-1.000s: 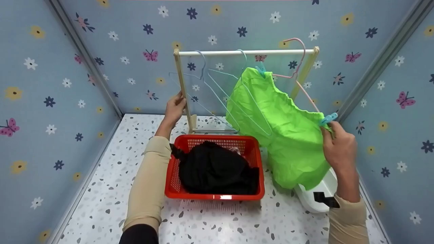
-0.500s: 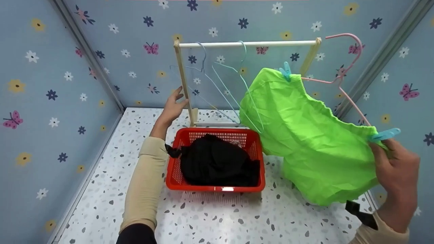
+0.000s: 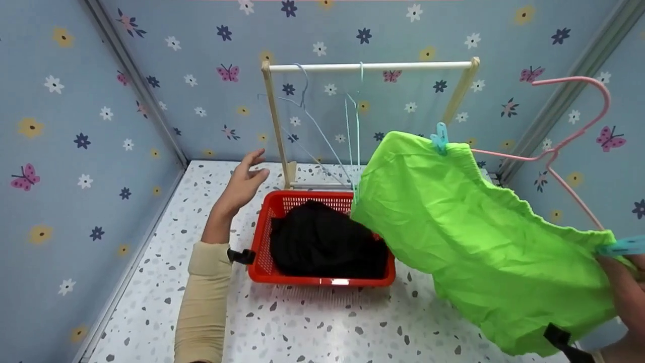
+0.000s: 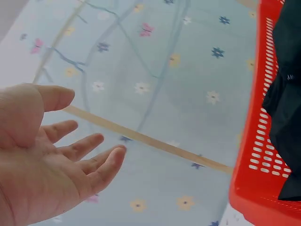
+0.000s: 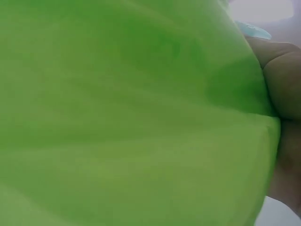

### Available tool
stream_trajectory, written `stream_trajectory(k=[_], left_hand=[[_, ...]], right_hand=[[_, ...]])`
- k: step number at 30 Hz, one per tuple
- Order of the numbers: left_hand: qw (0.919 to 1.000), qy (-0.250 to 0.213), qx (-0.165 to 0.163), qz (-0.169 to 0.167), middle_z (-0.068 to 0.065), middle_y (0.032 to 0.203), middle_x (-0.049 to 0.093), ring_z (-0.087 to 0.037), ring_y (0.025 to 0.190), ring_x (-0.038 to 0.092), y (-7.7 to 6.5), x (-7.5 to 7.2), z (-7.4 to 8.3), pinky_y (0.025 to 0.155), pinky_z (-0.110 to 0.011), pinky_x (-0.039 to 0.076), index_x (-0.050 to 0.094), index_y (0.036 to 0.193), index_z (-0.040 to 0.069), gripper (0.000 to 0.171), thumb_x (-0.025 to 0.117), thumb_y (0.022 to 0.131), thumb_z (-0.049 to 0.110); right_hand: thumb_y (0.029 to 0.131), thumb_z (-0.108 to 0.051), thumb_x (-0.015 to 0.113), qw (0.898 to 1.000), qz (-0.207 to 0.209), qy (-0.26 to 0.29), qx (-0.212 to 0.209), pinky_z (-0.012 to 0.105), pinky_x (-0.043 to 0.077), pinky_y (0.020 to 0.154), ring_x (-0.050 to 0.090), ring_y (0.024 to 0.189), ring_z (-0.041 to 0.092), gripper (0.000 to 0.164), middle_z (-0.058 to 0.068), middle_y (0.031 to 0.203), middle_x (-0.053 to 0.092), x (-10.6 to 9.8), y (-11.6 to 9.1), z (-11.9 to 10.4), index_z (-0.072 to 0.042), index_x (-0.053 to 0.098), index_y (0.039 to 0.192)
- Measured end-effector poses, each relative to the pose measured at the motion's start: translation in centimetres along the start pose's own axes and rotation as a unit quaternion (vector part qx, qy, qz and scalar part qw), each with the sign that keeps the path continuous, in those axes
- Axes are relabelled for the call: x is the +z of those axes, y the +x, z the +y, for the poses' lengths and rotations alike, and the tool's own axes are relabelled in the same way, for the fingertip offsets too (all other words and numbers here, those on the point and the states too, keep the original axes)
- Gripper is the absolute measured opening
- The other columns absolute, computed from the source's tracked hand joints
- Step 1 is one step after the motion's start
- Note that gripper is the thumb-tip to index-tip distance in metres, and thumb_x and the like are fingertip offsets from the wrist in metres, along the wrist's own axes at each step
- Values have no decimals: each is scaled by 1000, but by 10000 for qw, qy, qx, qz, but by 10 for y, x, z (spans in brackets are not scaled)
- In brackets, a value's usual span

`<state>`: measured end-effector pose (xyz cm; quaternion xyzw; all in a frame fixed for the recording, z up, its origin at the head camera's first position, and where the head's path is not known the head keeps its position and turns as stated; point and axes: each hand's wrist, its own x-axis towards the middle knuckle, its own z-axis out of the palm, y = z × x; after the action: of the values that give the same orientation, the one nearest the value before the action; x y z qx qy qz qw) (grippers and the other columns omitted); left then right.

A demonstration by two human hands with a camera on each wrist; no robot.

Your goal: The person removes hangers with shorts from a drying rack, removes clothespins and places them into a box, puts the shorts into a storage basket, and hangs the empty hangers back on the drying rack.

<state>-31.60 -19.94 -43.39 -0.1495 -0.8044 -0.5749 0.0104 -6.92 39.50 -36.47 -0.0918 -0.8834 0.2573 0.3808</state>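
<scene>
Bright green shorts [image 3: 453, 217] with a gathered waistband hang from a pink hanger [image 3: 549, 151]. A turquoise clothespin [image 3: 440, 138] clips the waistband at its far end, another clothespin [image 3: 622, 246] at its near end. Just below the near clothespin, my right hand [image 3: 627, 297] pinches the shorts' waistband corner, partly cut off by the view's edge. Green fabric covers most of the right wrist view, hiding my fingertips. My left hand [image 3: 242, 184] holds nothing; its fingers are loosely spread, beside the rack's left post [image 3: 276, 126] and apart from it.
A drying rack's white bar [image 3: 403, 66] carries a blue hanger [image 3: 305, 96] and a light turquoise hanger [image 3: 358, 136]. In front stands a red basket [image 3: 259, 262] with black cloth [image 3: 327, 242] inside. Flowered walls enclose the speckled floor [image 3: 302, 322].
My right hand has carried the shorts and pink hanger rightward and nearer, away from the rack. My left hand has drawn back from the left post. The turquoise hanger has swung round on the bar.
</scene>
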Motion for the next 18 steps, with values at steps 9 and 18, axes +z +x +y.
stream_trajectory(k=[9,18], left_hand=[[9958,45,614,-676,-8,149,38,-28,132,41,-58,2,44,105,-50,34,37,147,9,50,53,102,22],[9848,683,1594,32,-9,140,48,-26,127,46,-100,12,78,99,-48,40,49,139,4,41,56,98,7]], right_hand=[[86,11,63,9892,-419,1282,-579,5,39,64,52,63,-13,19,-29,83,58,21,11,-19,-5,72,92],[70,31,59,9180,-1228,3143,-2085,11,49,62,64,68,0,22,1,87,71,74,29,-39,16,68,84]])
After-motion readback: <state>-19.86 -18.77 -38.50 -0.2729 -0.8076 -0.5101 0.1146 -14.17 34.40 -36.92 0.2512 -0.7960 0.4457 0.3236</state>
